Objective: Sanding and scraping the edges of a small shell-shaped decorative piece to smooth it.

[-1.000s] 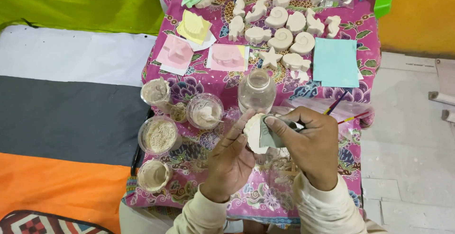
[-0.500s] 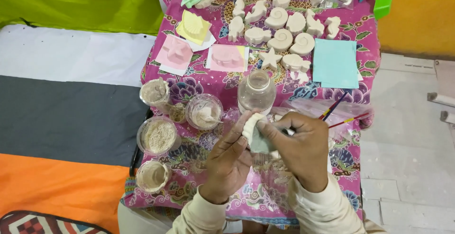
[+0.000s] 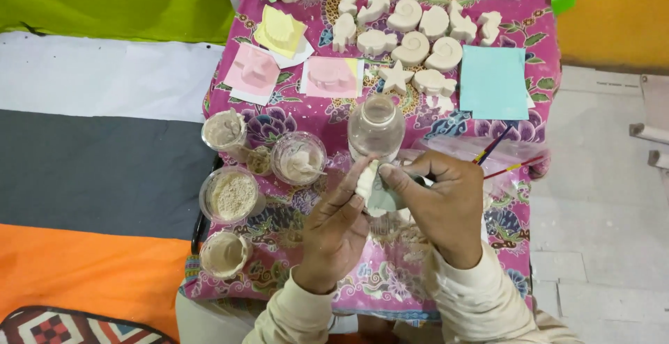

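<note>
While both hands work close above the crowded surface, the head view gives these lines:

Head view, held thing: a small off-white plaster cast (image 3: 367,180) sits between the two hands, just in front of a clear glass bottle (image 3: 376,127).
Left hand: the left hand (image 3: 336,229) closes its fingers on the near side of the cast from below.
Right hand: the right hand (image 3: 446,201) pinches a small grey-green pad (image 3: 385,194) against the face of the cast; thumb and forefinger are shut on it.
Cast relative to grip: it lies at the fingertips of both hands, not in either palm, with most of its lower part hidden behind the pad and fingers.
Risk, slip: held only at the fingertips, the cast could twist out and drop onto the pink patterned cloth (image 3: 529,58), likely chipping an edge.
Risk, bottle: the bottle stands just beyond the knuckles; I judge a forward push could tip it.
Risk, cups: the clear cups of pale powder and paste (image 3: 232,194) stand near the left wrist, so an elbow swing could upset them.
Further off: the rows of finished white casts (image 3: 418,24) lie well apart.
</note>
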